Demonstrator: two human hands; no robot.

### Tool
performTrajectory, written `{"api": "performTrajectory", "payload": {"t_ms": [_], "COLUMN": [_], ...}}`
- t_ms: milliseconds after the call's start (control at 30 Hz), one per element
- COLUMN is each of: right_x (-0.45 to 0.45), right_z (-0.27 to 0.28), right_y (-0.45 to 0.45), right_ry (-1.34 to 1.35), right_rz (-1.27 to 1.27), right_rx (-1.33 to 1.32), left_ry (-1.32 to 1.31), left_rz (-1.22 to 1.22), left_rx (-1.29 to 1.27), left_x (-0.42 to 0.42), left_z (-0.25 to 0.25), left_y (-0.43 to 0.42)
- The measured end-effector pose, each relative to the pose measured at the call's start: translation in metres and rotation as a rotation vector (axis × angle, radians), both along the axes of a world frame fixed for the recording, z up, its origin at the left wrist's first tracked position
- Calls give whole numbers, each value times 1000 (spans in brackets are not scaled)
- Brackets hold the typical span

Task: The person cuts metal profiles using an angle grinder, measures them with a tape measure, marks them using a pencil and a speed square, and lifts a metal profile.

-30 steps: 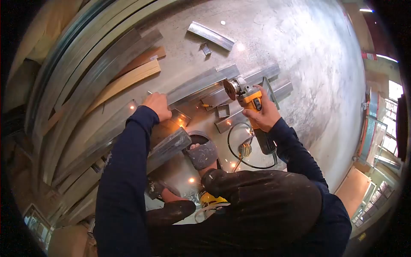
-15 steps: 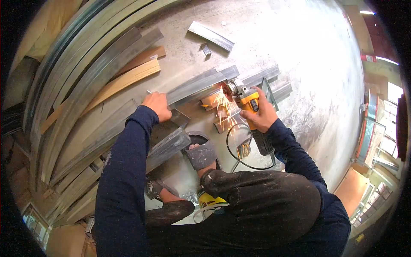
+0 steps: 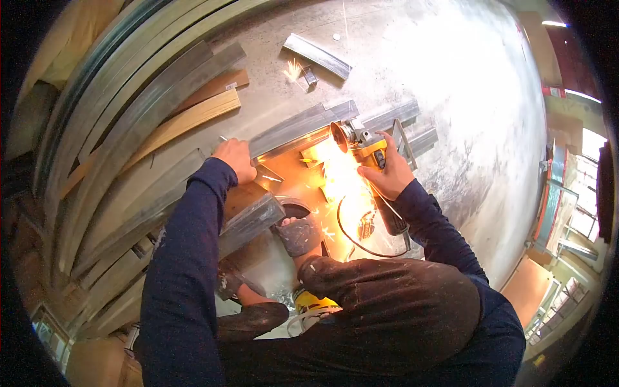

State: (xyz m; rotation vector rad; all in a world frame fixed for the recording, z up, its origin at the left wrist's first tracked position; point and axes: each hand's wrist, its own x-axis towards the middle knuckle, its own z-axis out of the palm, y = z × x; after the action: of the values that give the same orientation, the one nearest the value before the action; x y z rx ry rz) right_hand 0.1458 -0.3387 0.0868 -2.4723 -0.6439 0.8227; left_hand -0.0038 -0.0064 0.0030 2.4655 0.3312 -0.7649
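The sparks (image 3: 348, 180) are swelling from a thin spray into a broad blaze on the near side of the grinder (image 3: 371, 151), which is edging slightly left; beyond it, a smaller burst (image 3: 293, 69) is now flaring beside an offcut (image 3: 311, 78). From where I'm standing, the right hand (image 3: 392, 173) is holding the grinder, its grip wrapping snugly round the body. The disc (image 3: 337, 135) is working at the near edge of the bar (image 3: 290, 132), which is stretching away left of the grinder, its side glowing orange. At the bar's other end, the left hand (image 3: 235, 160) is curling its grip closed, but I cannot tell what it is holding. Nearer the person than the grinder, a foot (image 3: 298, 233) is resting close to the sparks, and a cord (image 3: 371, 253) is curving past. Well left of the grinder, wood (image 3: 200, 115) is lying on the floor (image 3: 451, 129).
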Motion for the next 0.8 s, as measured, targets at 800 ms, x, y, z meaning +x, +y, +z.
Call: {"api": "performTrajectory", "payload": {"t_ms": [800], "right_x": [5], "right_z": [3], "right_y": [2], "right_ry": [17], "right_rz": [46], "right_rx": [93], "left_ry": [67], "left_rz": [-14], "left_rx": [19], "left_x": [1], "left_z": [-1], "left_y": [1]}}
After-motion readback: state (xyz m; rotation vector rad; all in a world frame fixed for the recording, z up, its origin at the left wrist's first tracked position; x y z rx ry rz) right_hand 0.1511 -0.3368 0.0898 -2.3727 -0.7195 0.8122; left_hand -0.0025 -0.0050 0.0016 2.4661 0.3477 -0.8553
